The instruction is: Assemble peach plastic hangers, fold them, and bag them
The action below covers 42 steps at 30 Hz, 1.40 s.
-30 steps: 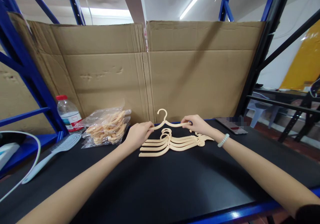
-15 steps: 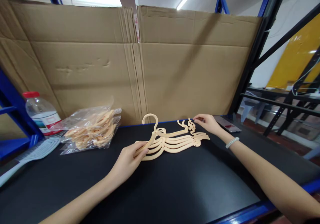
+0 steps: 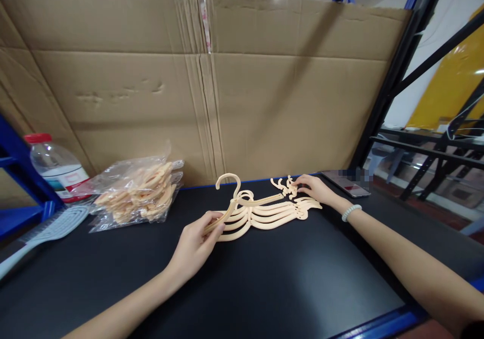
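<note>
My left hand [image 3: 199, 237] is closed round one arm of a beige plastic clothes hanger [image 3: 260, 200], whose hook rises upright. Beneath that hanger several matching beige hangers [image 3: 276, 221] lie overlapped on the black table [image 3: 242, 288]. Just past the held hanger's far tip is a small heap of curved beige pieces [image 3: 279, 184]. My right hand [image 3: 316, 190] reaches to the right side of this heap, fingers curled down and touching it. Whether a piece is between those fingertips is hidden.
On the left lie clear bags of beige plastic parts [image 3: 138, 198], a red-capped bottle [image 3: 60, 170] and a pale blue hairbrush [image 3: 62, 223]. A phone [image 3: 346, 183] lies beyond my right hand. Tall cardboard [image 3: 302, 107] walls off the back, with a black rack post [image 3: 393, 82] at right.
My right hand has come slightly down and closer over the heap of small pieces, its fingers more curled. My left hand keeps its grip on the hanger. The view has tipped downward a little.
</note>
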Available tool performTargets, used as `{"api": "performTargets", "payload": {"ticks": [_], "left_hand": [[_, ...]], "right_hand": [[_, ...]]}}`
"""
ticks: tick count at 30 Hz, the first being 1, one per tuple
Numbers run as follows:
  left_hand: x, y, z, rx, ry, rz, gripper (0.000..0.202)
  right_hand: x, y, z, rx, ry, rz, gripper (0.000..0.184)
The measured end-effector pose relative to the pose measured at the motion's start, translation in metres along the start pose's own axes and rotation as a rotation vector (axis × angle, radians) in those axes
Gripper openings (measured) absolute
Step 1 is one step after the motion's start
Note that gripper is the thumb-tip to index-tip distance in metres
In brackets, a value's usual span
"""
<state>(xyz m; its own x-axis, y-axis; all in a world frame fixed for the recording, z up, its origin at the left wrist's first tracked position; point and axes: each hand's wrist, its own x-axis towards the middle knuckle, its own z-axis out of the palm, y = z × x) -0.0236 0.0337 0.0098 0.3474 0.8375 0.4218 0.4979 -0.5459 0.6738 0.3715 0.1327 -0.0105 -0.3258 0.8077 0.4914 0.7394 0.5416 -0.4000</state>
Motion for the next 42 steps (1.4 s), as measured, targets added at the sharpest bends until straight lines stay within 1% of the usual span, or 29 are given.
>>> {"api": "performTargets", "payload": {"ticks": [3, 6, 9, 12, 14, 16, 17, 19, 21, 23, 25, 29, 34, 36, 39, 40, 42], "left_hand": [[-0.001, 0.001, 0.0, 0.014, 0.025, -0.008, 0.022], [-0.001, 0.001, 0.0, 0.004, 0.027, -0.01, 0.021], [0.0, 0.002, 0.001, -0.005, 0.027, -0.011, 0.021], [0.001, 0.002, 0.001, -0.011, 0.021, -0.011, 0.022], [0.0, 0.003, 0.0, -0.018, 0.018, -0.009, 0.022], [0.0, 0.003, 0.0, -0.015, 0.02, -0.008, 0.021], [-0.001, 0.003, -0.001, -0.011, 0.023, -0.007, 0.021], [-0.002, 0.003, -0.001, -0.005, 0.023, -0.003, 0.02], [-0.002, 0.002, -0.001, -0.008, 0.013, 0.003, 0.02], [-0.001, 0.001, -0.001, -0.025, -0.002, 0.002, 0.02], [-0.001, -0.001, 0.0, -0.051, -0.017, -0.009, 0.021], [0.0, -0.003, 0.0, -0.084, -0.035, -0.024, 0.022], [0.002, -0.002, 0.001, -0.061, -0.026, -0.035, 0.021], [0.002, -0.001, 0.0, -0.044, -0.014, -0.031, 0.02], [0.003, 0.001, 0.0, -0.04, -0.007, -0.028, 0.02], [0.004, 0.001, 0.001, -0.042, -0.008, -0.03, 0.02], [0.004, 0.001, 0.001, -0.046, -0.015, -0.036, 0.02]], "right_hand": [[0.001, -0.001, 0.002, 0.036, 0.043, -0.025, 0.011], [0.001, -0.006, 0.0, 0.066, 0.148, -0.022, 0.011], [0.001, -0.015, -0.007, 0.08, 0.346, 0.04, 0.018], [0.004, -0.031, -0.014, 0.109, 0.554, 0.12, 0.027], [0.004, -0.049, -0.017, 0.246, 0.646, 0.19, 0.028], [0.002, -0.073, -0.017, 0.515, 0.673, 0.275, 0.026], [-0.001, -0.086, -0.016, 0.661, 0.66, 0.311, 0.024], [-0.008, -0.11, -0.011, 0.909, 0.567, 0.375, 0.02], [-0.016, -0.128, -0.004, 1.09, 0.434, 0.428, 0.02], [-0.021, -0.137, 0.003, 1.199, 0.312, 0.463, 0.022], [-0.023, -0.14, 0.007, 1.23, 0.254, 0.498, 0.024], [-0.023, -0.135, 0.008, 1.211, 0.276, 0.541, 0.022], [-0.023, -0.131, 0.005, 1.253, 0.205, 0.561, 0.025], [-0.023, -0.13, 0.006, 1.289, 0.206, 0.551, 0.031], [-0.024, -0.13, 0.007, 1.31, 0.204, 0.561, 0.043], [-0.024, -0.129, 0.007, 1.305, 0.191, 0.57, 0.043], [-0.023, -0.127, 0.007, 1.287, 0.146, 0.582, 0.034]]}}
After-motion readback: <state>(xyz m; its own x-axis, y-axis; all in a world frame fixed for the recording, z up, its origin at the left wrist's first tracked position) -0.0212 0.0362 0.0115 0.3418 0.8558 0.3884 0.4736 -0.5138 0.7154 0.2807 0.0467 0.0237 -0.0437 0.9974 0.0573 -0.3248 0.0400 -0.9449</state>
